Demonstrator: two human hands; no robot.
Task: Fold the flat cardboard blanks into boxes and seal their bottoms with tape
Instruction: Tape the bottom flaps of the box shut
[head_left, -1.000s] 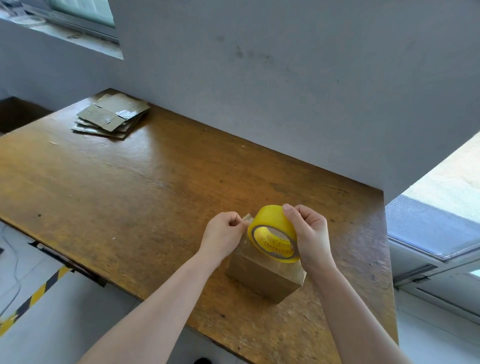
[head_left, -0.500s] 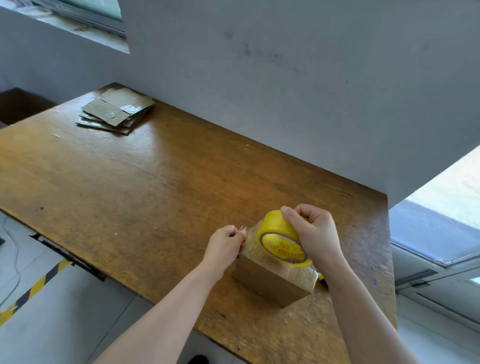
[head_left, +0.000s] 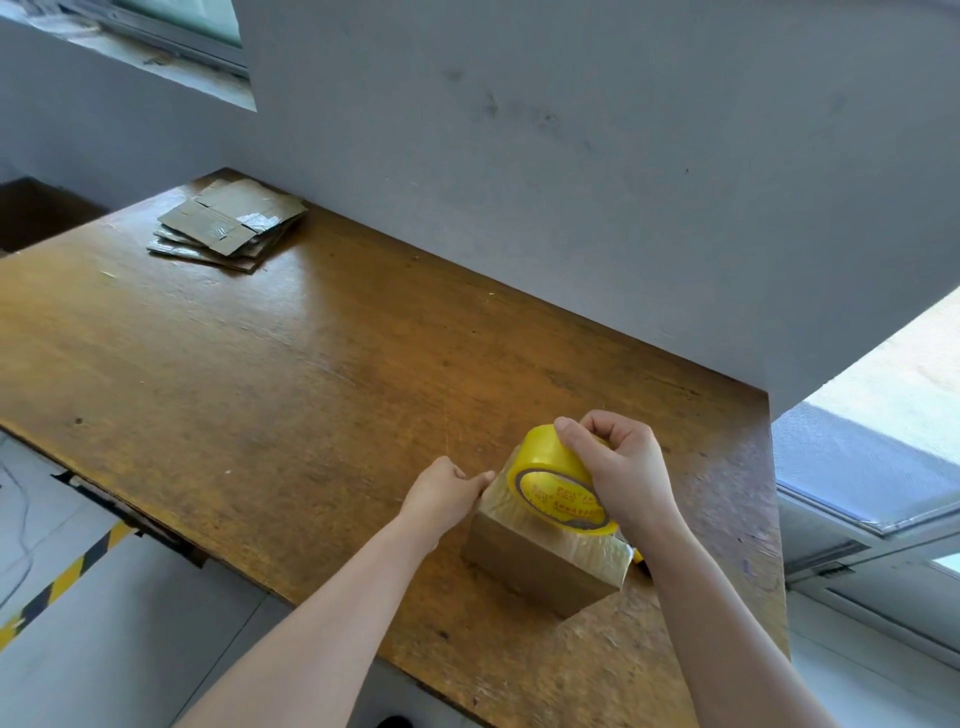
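A small folded cardboard box stands near the right front of the wooden table. My right hand grips a yellow tape roll that rests on the box's top. A strip of clear tape runs from the roll over the top to the box's left edge. There my left hand pinches the tape's free end against the box. A stack of flat cardboard blanks lies at the table's far left corner.
A grey wall rises right behind the table. The table's right edge lies close to the box, with a window frame below it. A small yellow object peeks out behind the box. Floor with striped tape lies at the left.
My right hand has drawn the roll down and to the right across the box top, laying out more tape. My left hand stays at the box's left edge.
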